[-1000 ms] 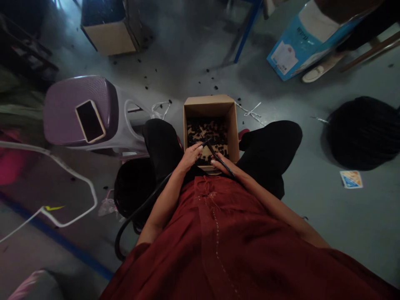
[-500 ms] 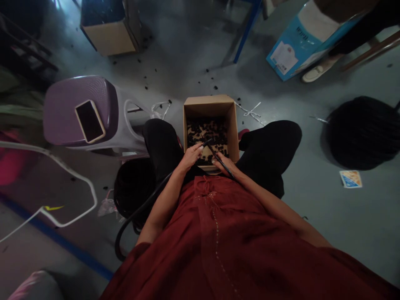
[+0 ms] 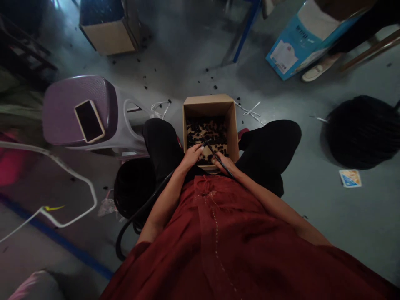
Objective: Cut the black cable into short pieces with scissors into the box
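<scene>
My left hand (image 3: 193, 156) is closed round the end of a black cable (image 3: 146, 203), which runs back under my left forearm and loops beside my hip. The cable's tip pokes out past my fingers above an open cardboard box (image 3: 231, 125). My right hand (image 3: 225, 162) grips a thin, dark, rod-like thing (image 3: 213, 151), whose exact kind I cannot make out. Its far end meets or nearly meets the cable tip. Small black pieces (image 3: 218, 124) lie scattered over the bottom of the box, which stands between my knees.
On my left a purple stool (image 3: 62, 96) carries a phone (image 3: 89, 121). A dark coil (image 3: 133, 187) lies by my left thigh. To the right sits a large black coil (image 3: 362, 133). Ahead are a blue carton (image 3: 284, 58), another person's shoe (image 3: 317, 73) and a cardboard box (image 3: 109, 39).
Both hands stay almost where they were, still holding the same things. The view has shifted very slightly.
</scene>
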Available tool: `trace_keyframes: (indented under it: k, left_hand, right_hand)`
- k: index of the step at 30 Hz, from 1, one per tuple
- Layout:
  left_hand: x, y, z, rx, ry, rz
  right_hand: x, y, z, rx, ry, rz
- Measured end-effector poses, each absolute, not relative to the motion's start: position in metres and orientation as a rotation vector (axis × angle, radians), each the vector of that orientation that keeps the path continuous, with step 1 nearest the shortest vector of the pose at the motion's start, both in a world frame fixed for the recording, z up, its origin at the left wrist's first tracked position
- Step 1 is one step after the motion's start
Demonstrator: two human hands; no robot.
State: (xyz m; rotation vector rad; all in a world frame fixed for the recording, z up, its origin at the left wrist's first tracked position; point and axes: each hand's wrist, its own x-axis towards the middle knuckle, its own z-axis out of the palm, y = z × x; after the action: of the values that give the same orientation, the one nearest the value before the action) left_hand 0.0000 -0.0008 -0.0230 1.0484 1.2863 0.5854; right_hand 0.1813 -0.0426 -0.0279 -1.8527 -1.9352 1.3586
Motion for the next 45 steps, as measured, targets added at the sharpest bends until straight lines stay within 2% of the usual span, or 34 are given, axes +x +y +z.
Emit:
trace_keyframes:
  k: [21, 32, 41, 45]
  left_hand:
    - [-0.002, 0.000, -0.031, 1.217, 1.381, 0.572]
    - [-0.001, -0.001, -0.032, 1.226, 1.414, 0.559]
    - [-0.001, -0.011, -0.013, 1.821, 1.635, 0.414]
    - [0.000, -0.013, -0.008, 1.871, 1.670, 0.348]
  right_hand:
    - [0.181, -0.043, -0.032, -1.883, -2.040, 1.226]
    - [0.180, -0.040, -0.035, -1.920, -2.015, 1.279]
    - [0.181, -0.039, -0.038, -1.886, -2.023, 1.307]
    - [0.182, -0.040, -0.037, -1.873, -2.019, 1.322]
